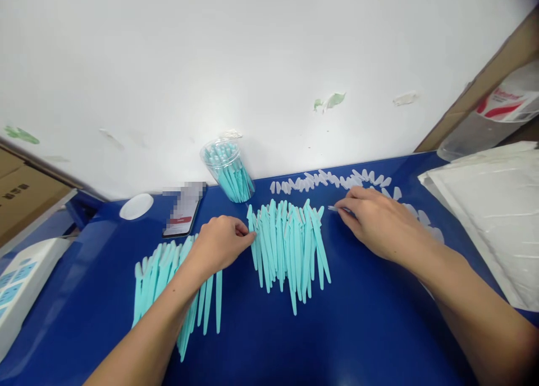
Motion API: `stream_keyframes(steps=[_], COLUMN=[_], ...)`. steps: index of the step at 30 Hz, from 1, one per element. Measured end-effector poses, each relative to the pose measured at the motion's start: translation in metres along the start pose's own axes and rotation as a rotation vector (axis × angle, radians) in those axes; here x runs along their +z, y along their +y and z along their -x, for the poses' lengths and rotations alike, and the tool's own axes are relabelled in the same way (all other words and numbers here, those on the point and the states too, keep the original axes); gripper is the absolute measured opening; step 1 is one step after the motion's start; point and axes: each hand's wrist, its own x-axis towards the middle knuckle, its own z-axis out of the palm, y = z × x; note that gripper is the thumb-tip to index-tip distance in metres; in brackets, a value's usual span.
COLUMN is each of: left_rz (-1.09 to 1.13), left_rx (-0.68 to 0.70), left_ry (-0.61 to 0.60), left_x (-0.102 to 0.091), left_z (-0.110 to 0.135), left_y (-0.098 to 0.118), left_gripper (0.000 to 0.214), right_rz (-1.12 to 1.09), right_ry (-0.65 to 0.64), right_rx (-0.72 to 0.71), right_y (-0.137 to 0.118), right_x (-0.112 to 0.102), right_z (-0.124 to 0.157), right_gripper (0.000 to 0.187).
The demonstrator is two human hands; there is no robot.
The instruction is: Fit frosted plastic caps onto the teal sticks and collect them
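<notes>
My left hand (221, 243) has its thumb and fingers drawn together, with the fingertips at the left edge of a pile of turquoise eyebrow razors (290, 246). Whether a razor is pinched there is hidden. Right of that pile, my right hand (370, 217) pinches a small translucent blade cap (333, 207) between thumb and fingers. Many similar loose caps (324, 178) lie in a curved band along the wall and partly behind my right hand. A second pile of turquoise razors (158, 274) lies under my left forearm, which covers part of it.
A clear plastic tub (227, 170) of turquoise razors stands against the white wall. Left of it are a phone (183, 212) and a white round lid (136, 206). White plastic packs (488, 206) and a clear bottle (484, 116) are at right, a power strip (29, 285) at left.
</notes>
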Motion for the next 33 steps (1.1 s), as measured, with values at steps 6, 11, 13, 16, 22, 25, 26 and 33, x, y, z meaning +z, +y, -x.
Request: stream_keyframes(steps=[6,11,13,16,22,25,26,33], left_rz=[0.178,0.306,0.395,0.507,0.557,0.544,0.547,0.621], left_rx=[-0.006,0.086,0.185,0.265,0.158,0.119,0.112,0.155], left_ry=[-0.126,-0.096,-0.098,-0.109,-0.048,-0.057,-0.072,-0.190], left_x=[-0.001,-0.026,-0.035,-0.040,-0.027,-0.019,-0.016,-0.005], left_z=[0.001,0.018,0.026,0.033,0.031,0.028,0.027,0.032], left_y=[-0.014,-0.019,-0.021,-0.030,-0.054,-0.059,-0.058,-0.033], left_gripper=[0.030,0.032,0.034,0.040,0.049,0.050,0.050,0.043], right_rz=[-0.750,-1.462,-1.590,-1.676,-1.691,-1.683,-1.676,-1.631], right_ry=[-0.031,-0.233,-0.258,-0.260,-0.252,-0.290,-0.304,-0.365], right_rx=[0.152,0.232,0.248,0.268,0.233,0.205,0.192,0.154], right_y=[-0.021,-0.040,-0.047,-0.057,-0.071,-0.070,-0.070,-0.072], right_x=[-0.012,-0.007,-0.005,-0.004,0.001,0.004,0.005,0.000], right_z=[-0.002,-0.003,-0.005,-0.009,-0.013,-0.009,-0.007,-0.002], right_gripper=[0.032,0.035,0.030,0.025,0.023,0.021,0.020,0.018])
